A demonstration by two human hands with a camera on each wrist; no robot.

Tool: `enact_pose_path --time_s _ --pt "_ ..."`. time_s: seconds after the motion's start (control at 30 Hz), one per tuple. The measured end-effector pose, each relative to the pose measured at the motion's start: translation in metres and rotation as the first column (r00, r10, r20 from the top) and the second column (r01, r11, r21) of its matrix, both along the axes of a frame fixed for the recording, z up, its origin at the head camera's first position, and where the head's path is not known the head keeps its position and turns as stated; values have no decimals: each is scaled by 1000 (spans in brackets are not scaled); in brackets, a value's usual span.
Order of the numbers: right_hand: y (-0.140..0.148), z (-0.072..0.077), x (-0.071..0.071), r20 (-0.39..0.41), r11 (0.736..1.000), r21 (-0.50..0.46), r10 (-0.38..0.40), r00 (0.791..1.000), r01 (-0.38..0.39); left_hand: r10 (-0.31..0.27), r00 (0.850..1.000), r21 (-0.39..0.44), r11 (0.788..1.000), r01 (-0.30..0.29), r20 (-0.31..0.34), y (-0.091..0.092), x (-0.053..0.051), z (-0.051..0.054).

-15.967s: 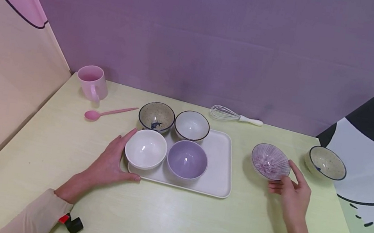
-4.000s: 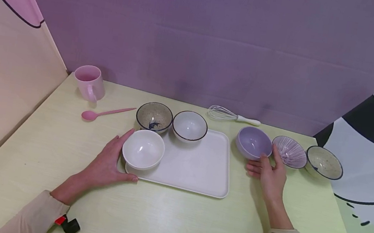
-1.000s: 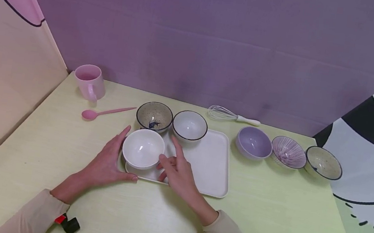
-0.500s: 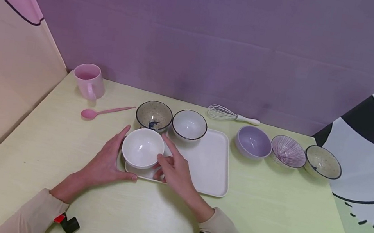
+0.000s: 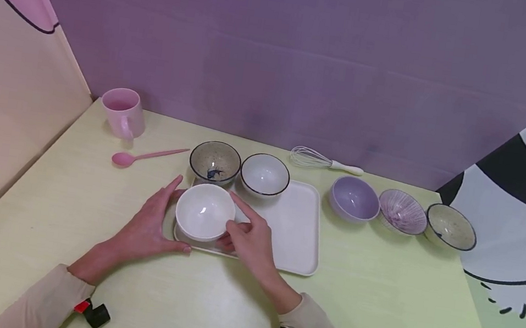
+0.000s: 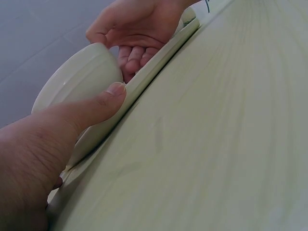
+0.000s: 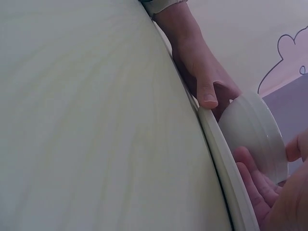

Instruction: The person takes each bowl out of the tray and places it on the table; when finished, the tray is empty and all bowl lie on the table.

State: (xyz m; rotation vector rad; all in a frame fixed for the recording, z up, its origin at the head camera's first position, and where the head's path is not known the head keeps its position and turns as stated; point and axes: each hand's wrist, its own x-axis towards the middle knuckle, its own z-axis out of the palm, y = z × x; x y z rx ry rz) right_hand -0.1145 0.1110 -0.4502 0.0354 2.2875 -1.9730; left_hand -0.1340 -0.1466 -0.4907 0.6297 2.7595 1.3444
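A plain white bowl (image 5: 205, 213) is pinched at its right side by my right hand (image 5: 252, 243), thumb at the rim and several fingers beneath. It appears slightly raised over the left end of the white rectangular tray (image 5: 299, 230); the right wrist view shows a gap between bowl (image 7: 252, 132) and tray rim (image 7: 224, 154). My left hand (image 5: 145, 226) holds the tray's front left corner, thumb along the front edge; its other fingers are partly hidden. Behind the white bowl stand a speckled brown bowl (image 5: 215, 162) and a dark-rimmed white bowl (image 5: 265, 174).
Right of the tray, a lilac bowl (image 5: 354, 198), a purple-striped bowl (image 5: 402, 212) and a speckled cream bowl (image 5: 451, 227) form a row. A whisk (image 5: 325, 161) lies at the back edge. Leftward are a pink mug (image 5: 123, 112) and a pink spoon (image 5: 146, 157).
The striped bowl, then the lilac bowl, joined the right-hand row. My right hand came back to the white bowl, which has now shifted slightly right. My left hand stays at the tray corner.
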Motion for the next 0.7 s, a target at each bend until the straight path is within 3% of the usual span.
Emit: enact_pose_path --time_s 0.33,0.57,0.7 --pt "16 6 8 -7 999 -21 -46 999 45 -42 999 -55 998 40 -34 -2 -1 -2" --pt "35 8 14 -41 996 -22 -90 995 90 -97 987 -124 989 81 -129 -3 -3 -3" --pt "47 9 18 -57 994 -25 -108 992 107 -102 984 -141 987 81 -143 -4 -3 -3"
